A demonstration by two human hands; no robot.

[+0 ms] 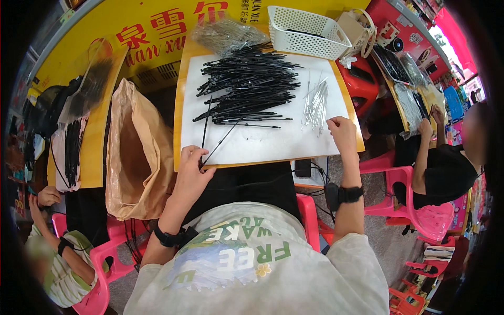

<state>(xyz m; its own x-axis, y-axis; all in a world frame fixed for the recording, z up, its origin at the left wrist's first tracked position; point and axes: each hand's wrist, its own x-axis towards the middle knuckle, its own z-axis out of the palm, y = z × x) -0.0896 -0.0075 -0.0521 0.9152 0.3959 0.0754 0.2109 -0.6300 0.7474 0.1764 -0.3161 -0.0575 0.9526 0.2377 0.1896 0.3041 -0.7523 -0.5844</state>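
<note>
Near the front left edge of the white board (273,144), my left hand (190,170) is closed around the ends of thin black rods (223,140). Two of them fan out from my fingers, away from me. A large pile of similar black rods (247,79), with small knobs along them, covers the board's far left and middle. My right hand (344,135) is curled with its fingertips pinched at the board's right edge. Whatever it may hold is too small to make out. Just left of that hand lies a loose bunch of thin silver pins (316,105).
Behind the pile stand a clear plastic bag (228,37) and a white perforated basket (307,39). An open brown paper-lined sack (134,152) is left of my table. Co-workers sit at side tables, left and right, with pink plastic chairs (404,178) nearby.
</note>
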